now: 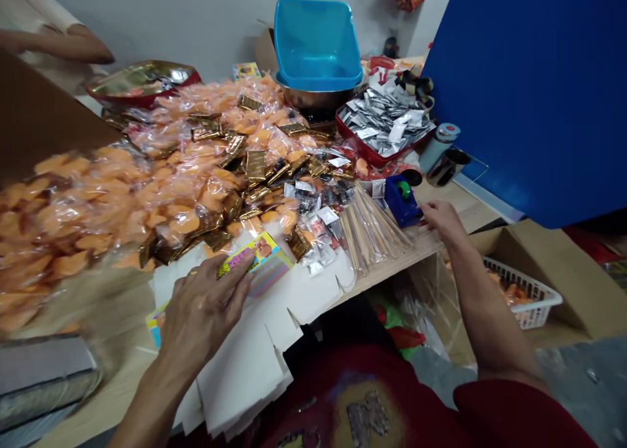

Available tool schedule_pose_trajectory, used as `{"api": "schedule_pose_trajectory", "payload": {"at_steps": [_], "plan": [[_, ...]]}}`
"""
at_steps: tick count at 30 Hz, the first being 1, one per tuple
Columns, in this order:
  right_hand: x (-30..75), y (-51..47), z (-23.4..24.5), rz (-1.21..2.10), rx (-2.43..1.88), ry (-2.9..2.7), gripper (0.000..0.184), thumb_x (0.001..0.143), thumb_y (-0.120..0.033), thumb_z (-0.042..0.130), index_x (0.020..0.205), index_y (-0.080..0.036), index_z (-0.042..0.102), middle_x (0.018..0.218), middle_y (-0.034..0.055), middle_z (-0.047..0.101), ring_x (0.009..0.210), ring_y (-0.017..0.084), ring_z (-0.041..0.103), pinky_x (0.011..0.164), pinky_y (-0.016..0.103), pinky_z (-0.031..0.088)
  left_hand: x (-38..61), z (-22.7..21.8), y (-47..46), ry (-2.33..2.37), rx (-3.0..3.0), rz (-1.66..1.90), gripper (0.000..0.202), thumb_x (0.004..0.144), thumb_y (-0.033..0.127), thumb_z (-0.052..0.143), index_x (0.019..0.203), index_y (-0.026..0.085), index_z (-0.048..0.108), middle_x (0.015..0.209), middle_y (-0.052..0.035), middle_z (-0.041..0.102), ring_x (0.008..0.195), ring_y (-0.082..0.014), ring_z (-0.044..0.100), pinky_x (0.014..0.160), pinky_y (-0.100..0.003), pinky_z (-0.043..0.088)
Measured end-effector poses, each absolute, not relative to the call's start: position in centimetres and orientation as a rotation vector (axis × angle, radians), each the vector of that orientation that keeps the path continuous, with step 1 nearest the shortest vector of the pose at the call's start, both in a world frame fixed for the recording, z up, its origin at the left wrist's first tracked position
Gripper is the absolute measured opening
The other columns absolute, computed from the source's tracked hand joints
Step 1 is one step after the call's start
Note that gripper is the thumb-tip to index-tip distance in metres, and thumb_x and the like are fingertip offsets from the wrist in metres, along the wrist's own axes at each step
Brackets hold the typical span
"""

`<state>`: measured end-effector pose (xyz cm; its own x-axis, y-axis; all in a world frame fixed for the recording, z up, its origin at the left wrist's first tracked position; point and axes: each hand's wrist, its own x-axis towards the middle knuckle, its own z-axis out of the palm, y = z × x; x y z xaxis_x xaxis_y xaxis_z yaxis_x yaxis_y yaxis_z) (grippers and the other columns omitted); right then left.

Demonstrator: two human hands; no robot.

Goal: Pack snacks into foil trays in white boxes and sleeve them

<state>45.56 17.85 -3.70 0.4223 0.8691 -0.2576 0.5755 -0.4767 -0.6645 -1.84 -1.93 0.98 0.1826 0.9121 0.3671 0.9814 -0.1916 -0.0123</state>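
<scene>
Now the left hand (206,311) is at 8 o'clock, its fingers (235,270) spread wide on a printed card box (259,255). At 3 o'clock, the right hand (441,219) rests open, just beside a blue dispenser (402,201) on the bench (426,239).

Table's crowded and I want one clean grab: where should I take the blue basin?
Pinch the blue basin at its lower front rim, coming from your side, above the orange packets. It leans tilted on the steel bowl, open side toward you, so that lip is the nearest free edge.
</scene>
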Motion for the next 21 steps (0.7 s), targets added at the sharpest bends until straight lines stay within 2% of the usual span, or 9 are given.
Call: {"api": "schedule_pose_trajectory", "payload": {"at_steps": [3,7,10,15,18,21], "plan": [[45.0,17.9,-3.7,0.983,-2.096,-1.105,0.018,0.096,-0.022,0.056,0.098,-0.015,0.073,0.075,0.0048,0.075,0.062,0.019,0.072,0.053,0.024,0.050,-1.8,0.9,-2.1,-1.846,-2.210,-0.409,0.038,0.106,0.040,0.051,0.142,0.036,0.065,0.131,-0.0120,0.066,0.108,-0.0341,0.068,0.084,-0.048,0.055],[45.0,17.8,-2.6,1.153,-1.959,-1.045,0.008,0.092,-0.017,0.064,0.087,-0.015,0.069,0.067,0.0029,0.072,0.054,0.016,0.070,0.051,0.022,0.054,-1.8,1.0,-2.2,-1.866,-2.234,-0.418,0.039,0.106,0.039,0.051,0.142,0.033,0.066,0.131,-0.0149,0.066,0.108,-0.0369,0.068,0.083,-0.049,0.054],[46.2,17.5,-1.6,1.226,-1.855,-1.047,0.003,0.093,-0.017,0.067,0.090,-0.017,0.066,0.069,0.0021,0.073,0.059,0.015,0.073,0.058,0.023,0.060,-1.7,1.1,-2.1,-1.879,-2.246,-0.429,0.039,0.107,0.038,0.050,0.140,0.030,0.067,0.131,-0.0168,0.066,0.111,-0.0374,0.068,0.084,-0.048,0.054],[47.8,16.5,-2.7,1.251,-1.711,-1.081,0.027,0.086,-0.028,0.079,0.081,-0.020,0.054,0.068,0.0019,0.069,0.070,0.018,0.077,0.073,0.030,0.066,-1.6,1.3,-2.1,-1.863,-2.236,-0.391,0.039,0.108,0.039,0.048,0.139,0.029,0.068,0.131,-0.0177,0.066,0.110,-0.0380,0.068,0.082,-0.049,0.055],[47.5,15.5,-4.8,1.111,-1.745,-1.188,0.036,0.080,-0.032,0.081,0.070,-0.022,0.049,0.068,0.0022,0.067,0.076,0.020,0.077,0.080,0.034,0.067,-1.6,1.2,-2.0,-1.861,-2.240,-0.387,0.039,0.108,0.040,0.048,0.139,0.029,0.068,0.131,-0.0173,0.066,0.111,-0.0380,0.068,0.082,-0.050,0.056],[47.1,14.4,-6.1,0.904,-1.806,-1.348,0.035,0.080,-0.032,0.073,0.063,-0.024,0.044,0.070,0.0027,0.066,0.082,0.023,0.076,0.081,0.036,0.066,-1.5,1.0,-2.0,-1.883,-2.232,-0.426,0.038,0.107,0.039,0.050,0.139,0.029,0.069,0.131,-0.0176,0.066,0.109,-0.0375,0.069,0.083,-0.052,0.057]]}}
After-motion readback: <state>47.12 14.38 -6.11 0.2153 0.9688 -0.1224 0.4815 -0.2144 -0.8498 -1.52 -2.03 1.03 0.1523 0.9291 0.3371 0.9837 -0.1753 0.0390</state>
